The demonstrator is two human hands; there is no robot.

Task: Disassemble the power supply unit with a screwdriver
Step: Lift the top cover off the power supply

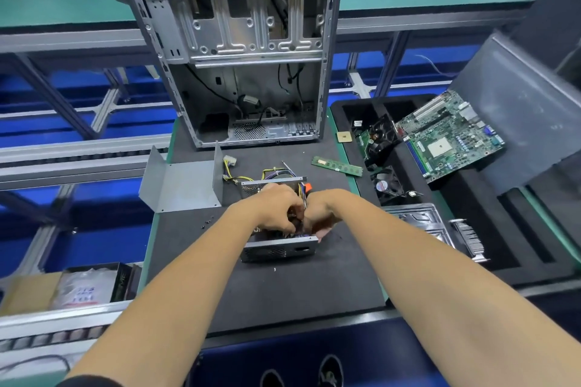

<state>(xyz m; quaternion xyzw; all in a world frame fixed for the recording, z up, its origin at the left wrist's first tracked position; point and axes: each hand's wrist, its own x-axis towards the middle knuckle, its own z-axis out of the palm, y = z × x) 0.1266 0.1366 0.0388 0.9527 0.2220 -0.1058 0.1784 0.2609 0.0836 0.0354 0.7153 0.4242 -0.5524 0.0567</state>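
Note:
The power supply unit (279, 250) sits open on the black mat (283, 292), its grey vented wall facing me. My left hand (276, 207) and my right hand (320, 214) meet over its open top, fingers curled down into the inside. Each grips something dark there; the hands hide what it is. Yellow and black cables (276, 173) trail from the unit's far side. The screwdriver (308, 188), with an orange handle, lies on the mat just behind my hands, untouched. The unit's bent grey cover (185, 185) lies to the left.
An empty computer case (251, 72) stands behind the mat. Loose screws (207, 223) lie left of the unit. A memory stick (336, 165) lies to the right. The black foam tray (408, 104) holds a motherboard (449, 138), fans (388, 187) and a heat sink (470, 240).

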